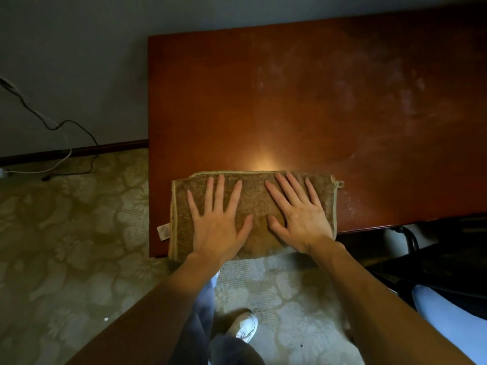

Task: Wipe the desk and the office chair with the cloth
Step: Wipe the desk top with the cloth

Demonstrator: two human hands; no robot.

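The brown cloth (253,204) is laid flat at the near left corner of the desk (316,101), its near edge hanging slightly over. It is pressed by the left hand (218,222) and the right hand (300,219), side by side, fingers straight and spread wide.
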